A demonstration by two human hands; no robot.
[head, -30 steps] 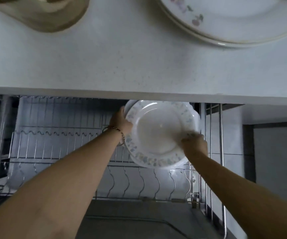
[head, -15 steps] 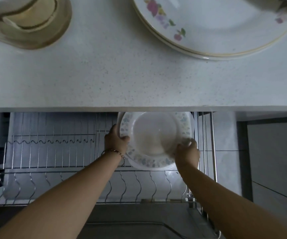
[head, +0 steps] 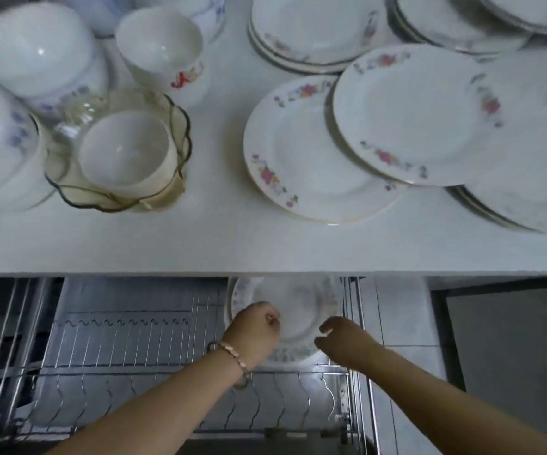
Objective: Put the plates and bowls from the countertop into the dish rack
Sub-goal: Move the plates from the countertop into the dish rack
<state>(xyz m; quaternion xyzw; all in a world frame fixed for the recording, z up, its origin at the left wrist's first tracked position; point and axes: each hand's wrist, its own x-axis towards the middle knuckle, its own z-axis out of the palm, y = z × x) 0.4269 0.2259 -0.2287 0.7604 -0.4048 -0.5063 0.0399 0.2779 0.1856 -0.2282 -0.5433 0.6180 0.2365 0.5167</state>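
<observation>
A white plate with a pale floral rim point(head: 298, 310) stands on edge in the right end of the wire dish rack point(head: 127, 372), below the countertop point(head: 219, 244). My left hand point(head: 255, 334), with a bracelet on the wrist, is curled over the plate's lower left rim, thumb on its face. My right hand point(head: 341, 339) hovers just off the plate's lower right rim, fingers apart and empty. Flower-rimmed plates point(head: 311, 159) lie overlapped on the countertop's right side. White bowls point(head: 160, 47) crowd its left side.
A white bowl point(head: 124, 152) sits inside a scalloped glass dish point(head: 68, 192) near the counter's front left. More plate stacks point(head: 315, 31) lie at the back right. The rack's slots left of the standing plate hold nothing. A dark cabinet front point(head: 508, 356) is at the right.
The view has tilted up, showing the dishes on the counter. The plate has gone deeper into the rack's right end, and my right hand has let go of its rim.
</observation>
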